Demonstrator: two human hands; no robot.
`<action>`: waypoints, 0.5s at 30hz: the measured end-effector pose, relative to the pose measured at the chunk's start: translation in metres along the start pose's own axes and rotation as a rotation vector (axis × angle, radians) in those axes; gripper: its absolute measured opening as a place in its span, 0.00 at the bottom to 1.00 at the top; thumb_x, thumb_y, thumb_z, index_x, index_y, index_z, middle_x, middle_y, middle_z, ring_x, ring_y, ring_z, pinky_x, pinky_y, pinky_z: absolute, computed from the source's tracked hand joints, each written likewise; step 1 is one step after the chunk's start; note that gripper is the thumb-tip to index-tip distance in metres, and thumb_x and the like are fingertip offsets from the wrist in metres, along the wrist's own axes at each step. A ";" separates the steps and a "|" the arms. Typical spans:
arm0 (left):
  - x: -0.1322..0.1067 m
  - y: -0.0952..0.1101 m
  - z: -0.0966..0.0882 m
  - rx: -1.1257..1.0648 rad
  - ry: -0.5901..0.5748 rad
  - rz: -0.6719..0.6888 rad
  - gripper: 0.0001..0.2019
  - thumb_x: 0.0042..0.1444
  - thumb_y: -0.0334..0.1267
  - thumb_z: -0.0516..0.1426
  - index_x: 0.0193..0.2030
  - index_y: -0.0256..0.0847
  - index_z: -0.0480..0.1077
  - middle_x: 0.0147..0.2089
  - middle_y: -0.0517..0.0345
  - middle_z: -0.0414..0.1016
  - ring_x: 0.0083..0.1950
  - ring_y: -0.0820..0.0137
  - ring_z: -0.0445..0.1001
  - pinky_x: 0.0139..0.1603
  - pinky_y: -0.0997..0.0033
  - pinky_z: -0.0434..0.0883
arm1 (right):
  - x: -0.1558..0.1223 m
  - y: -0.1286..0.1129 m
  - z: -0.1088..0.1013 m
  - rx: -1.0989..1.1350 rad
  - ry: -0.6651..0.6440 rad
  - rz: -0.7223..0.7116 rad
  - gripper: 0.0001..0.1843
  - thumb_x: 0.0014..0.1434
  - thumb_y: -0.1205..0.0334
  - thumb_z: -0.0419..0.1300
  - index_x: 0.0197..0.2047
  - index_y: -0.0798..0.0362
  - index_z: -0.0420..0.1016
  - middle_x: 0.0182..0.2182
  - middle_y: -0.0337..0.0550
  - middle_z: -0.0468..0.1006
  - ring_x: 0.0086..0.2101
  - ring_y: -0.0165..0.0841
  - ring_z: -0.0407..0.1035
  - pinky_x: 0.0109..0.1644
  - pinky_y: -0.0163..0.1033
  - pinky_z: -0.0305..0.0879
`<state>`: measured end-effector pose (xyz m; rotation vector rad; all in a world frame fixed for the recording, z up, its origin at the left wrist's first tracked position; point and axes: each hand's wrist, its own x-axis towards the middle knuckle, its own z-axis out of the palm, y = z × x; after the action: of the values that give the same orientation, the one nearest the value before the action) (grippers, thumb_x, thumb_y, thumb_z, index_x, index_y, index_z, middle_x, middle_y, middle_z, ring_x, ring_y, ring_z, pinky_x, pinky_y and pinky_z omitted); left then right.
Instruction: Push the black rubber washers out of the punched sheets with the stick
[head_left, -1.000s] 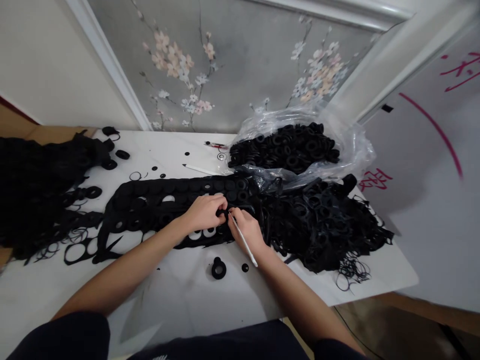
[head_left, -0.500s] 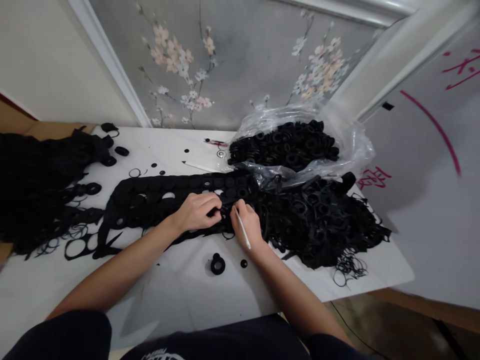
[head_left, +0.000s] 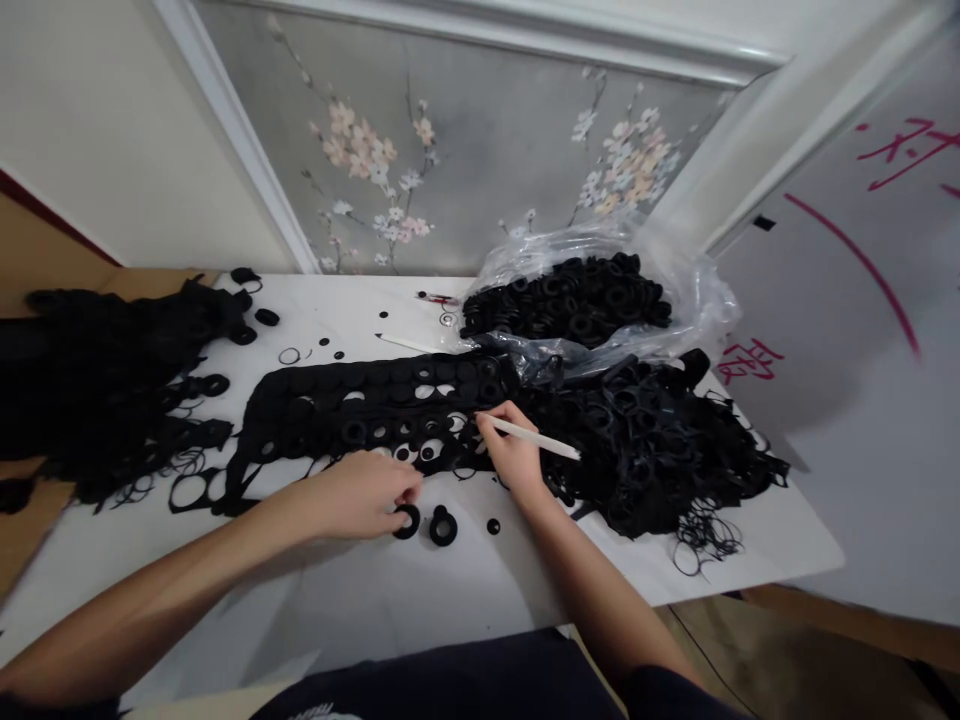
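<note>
Pinched between the thumb and fingers of my left hand (head_left: 367,495) is a black rubber ring (head_left: 408,522), low over the white table in front of the sheet. A second black ring (head_left: 443,527) with a small tab lies just to its right. My right hand (head_left: 516,455) is closed round a slim white pen-shaped tool (head_left: 540,438), whose blunt end points right. Its tip is by the perforated black rubber sheet (head_left: 300,385), which lies flat with rows of round cut-outs, some showing white table through them.
Behind the sheet stands a clear plastic bag (head_left: 697,290) full of black rings (head_left: 577,300). Black scrap (head_left: 637,440) is heaped at right, and more black sheets (head_left: 112,390) at left. A white pencil-like stick (head_left: 409,344) and a red pen (head_left: 439,298) lie at the back.
My left hand has moved from the sheet toward me, bringing a black ring beside the tabbed one. In my right hand the white tool has tipped over to point right.
</note>
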<state>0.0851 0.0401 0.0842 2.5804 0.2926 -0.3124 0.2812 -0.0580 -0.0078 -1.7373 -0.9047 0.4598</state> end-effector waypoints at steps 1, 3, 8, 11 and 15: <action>0.000 -0.002 0.001 -0.008 -0.065 -0.041 0.04 0.49 0.31 0.56 0.32 0.44 0.70 0.31 0.63 0.76 0.28 0.71 0.73 0.27 0.74 0.61 | -0.001 -0.003 -0.003 0.038 0.013 0.010 0.10 0.58 0.55 0.57 0.28 0.50 0.69 0.24 0.38 0.73 0.27 0.32 0.68 0.32 0.35 0.62; 0.006 -0.009 -0.001 -0.046 -0.082 -0.095 0.07 0.51 0.33 0.57 0.38 0.45 0.71 0.34 0.63 0.77 0.29 0.71 0.73 0.28 0.74 0.61 | -0.002 -0.010 -0.008 0.093 0.008 0.037 0.10 0.58 0.54 0.57 0.30 0.51 0.70 0.24 0.37 0.73 0.26 0.32 0.66 0.30 0.35 0.61; 0.045 -0.031 -0.019 0.092 0.147 -0.142 0.10 0.57 0.36 0.51 0.44 0.43 0.70 0.44 0.59 0.76 0.39 0.69 0.75 0.33 0.74 0.63 | 0.006 -0.029 -0.006 0.169 -0.109 0.046 0.10 0.54 0.54 0.60 0.28 0.51 0.70 0.21 0.35 0.70 0.21 0.28 0.62 0.24 0.33 0.58; 0.071 -0.044 -0.021 0.205 0.096 -0.124 0.10 0.53 0.33 0.53 0.42 0.43 0.71 0.46 0.58 0.76 0.43 0.66 0.75 0.35 0.73 0.65 | 0.014 -0.030 0.004 0.216 -0.252 0.196 0.10 0.50 0.55 0.62 0.25 0.51 0.67 0.17 0.33 0.68 0.17 0.27 0.60 0.20 0.32 0.55; 0.085 -0.049 -0.017 0.253 0.063 -0.122 0.09 0.47 0.32 0.54 0.37 0.42 0.72 0.42 0.57 0.77 0.39 0.63 0.76 0.32 0.71 0.64 | 0.017 -0.020 0.017 0.251 -0.294 0.293 0.11 0.48 0.56 0.62 0.24 0.52 0.65 0.17 0.34 0.71 0.15 0.25 0.61 0.18 0.31 0.56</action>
<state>0.1551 0.1029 0.0518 2.8307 0.4613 -0.3316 0.2734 -0.0313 0.0068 -1.5980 -0.7573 1.0008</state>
